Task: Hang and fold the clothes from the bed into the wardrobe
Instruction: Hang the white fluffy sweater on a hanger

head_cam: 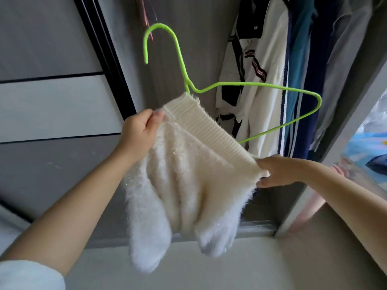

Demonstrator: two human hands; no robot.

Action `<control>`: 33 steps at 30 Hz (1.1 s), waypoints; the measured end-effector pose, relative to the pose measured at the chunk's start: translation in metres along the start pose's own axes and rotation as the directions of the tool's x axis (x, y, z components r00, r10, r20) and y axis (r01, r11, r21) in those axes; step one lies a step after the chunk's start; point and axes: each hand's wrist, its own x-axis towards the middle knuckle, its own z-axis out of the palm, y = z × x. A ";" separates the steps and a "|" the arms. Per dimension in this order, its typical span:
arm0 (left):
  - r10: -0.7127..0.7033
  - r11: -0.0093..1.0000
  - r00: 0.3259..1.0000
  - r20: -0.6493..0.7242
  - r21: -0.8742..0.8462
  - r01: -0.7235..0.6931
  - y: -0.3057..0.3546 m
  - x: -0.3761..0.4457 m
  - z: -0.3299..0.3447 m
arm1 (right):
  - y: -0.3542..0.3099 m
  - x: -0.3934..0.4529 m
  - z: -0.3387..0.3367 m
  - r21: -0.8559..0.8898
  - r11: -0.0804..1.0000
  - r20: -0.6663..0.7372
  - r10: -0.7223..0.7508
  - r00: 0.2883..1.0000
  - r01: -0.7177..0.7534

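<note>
Head view: fluffy white garment (188, 176) half-threaded on green hanger (209, 88), held up near open wardrobe (339, 114). Left hand (140, 132) pinching ribbed band's left corner; right hand (278, 172) gripping right corner. Hanger's right shoulder bare. Risk: hanger slipping out, seemingly supported by knit alone. Inside wardrobe, far right: hung white jacket (257, 84), blue clothes (301, 65).

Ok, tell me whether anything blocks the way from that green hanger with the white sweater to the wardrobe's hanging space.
Nothing visible does. The green hanger with the white sweater, held by the left hand and right hand, is in front of the open wardrobe. Hanging clothes fill the right; the rail is out of view.
</note>
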 end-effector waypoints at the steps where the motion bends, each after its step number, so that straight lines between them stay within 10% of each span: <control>1: -0.038 0.999 0.999 -0.011 -0.034 0.038 -0.004 -0.006 -0.003 | 0.008 0.001 0.000 0.012 0.999 -0.197 -0.030 0.980 0.033; 5: -0.139 0.982 0.990 0.015 -0.126 0.140 -0.006 -0.018 -0.002 | 0.029 0.008 -0.010 0.099 0.991 -0.699 0.004 0.715 0.092; 14: -0.156 0.951 0.980 0.123 -0.249 0.182 -0.013 -0.033 0.015 | 0.031 0.006 -0.015 0.536 0.807 -0.840 0.481 0.250 0.247; 21: -0.186 0.966 0.973 0.140 -0.156 0.207 -0.032 -0.035 0.021 | 0.036 -0.013 -0.039 0.437 0.898 -0.811 0.375 0.449 0.041; 27: -0.033 0.994 0.977 0.210 0.106 0.011 -0.037 -0.025 0.017 | 0.035 -0.037 -0.044 -0.174 0.958 -0.408 0.139 0.902 -0.226; 33: 0.279 0.842 0.869 0.408 0.330 -0.426 -0.024 -0.023 0.016 | 0.010 -0.047 -0.066 -0.603 0.783 -0.279 -0.025 0.960 -0.155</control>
